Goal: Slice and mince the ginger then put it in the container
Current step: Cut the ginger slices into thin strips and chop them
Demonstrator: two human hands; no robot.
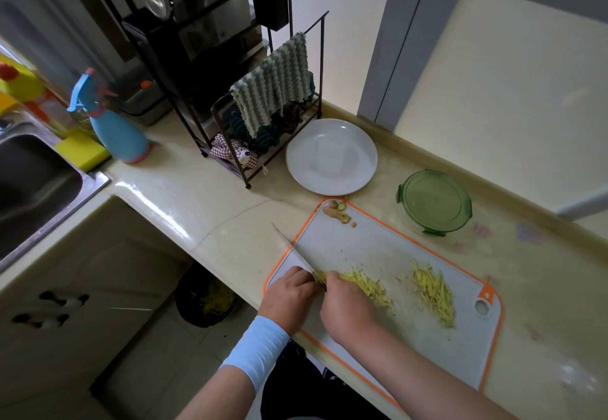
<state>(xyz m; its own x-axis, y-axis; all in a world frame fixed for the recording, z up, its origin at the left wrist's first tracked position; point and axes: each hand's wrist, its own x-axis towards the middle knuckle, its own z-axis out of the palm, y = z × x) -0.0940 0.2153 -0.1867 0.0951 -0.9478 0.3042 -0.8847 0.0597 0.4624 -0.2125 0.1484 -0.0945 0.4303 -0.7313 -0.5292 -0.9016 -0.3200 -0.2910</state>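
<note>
A white cutting board with an orange rim point(362, 248) lies on the counter. On it are two piles of yellow ginger strips, one point(371, 286) under my right hand and one point(434, 291) further right. Ginger offcuts point(335, 212) sit at the board's far corner. My left hand point(291, 294), with a light blue wristband, grips a knife point(289, 242) whose blade points away to the left. My right hand point(345, 307) is bunched on the near pile, fingertips right against the blade. A green round container point(434, 202) stands beyond the board.
A white plate point(330, 156) lies behind the board, next to a dark wire rack point(250, 143) with cloths. A blue spray bottle point(115, 130), a yellow sponge point(82, 153) and the sink point(33, 183) are at the left. A dark bin point(204, 301) stands on the floor below.
</note>
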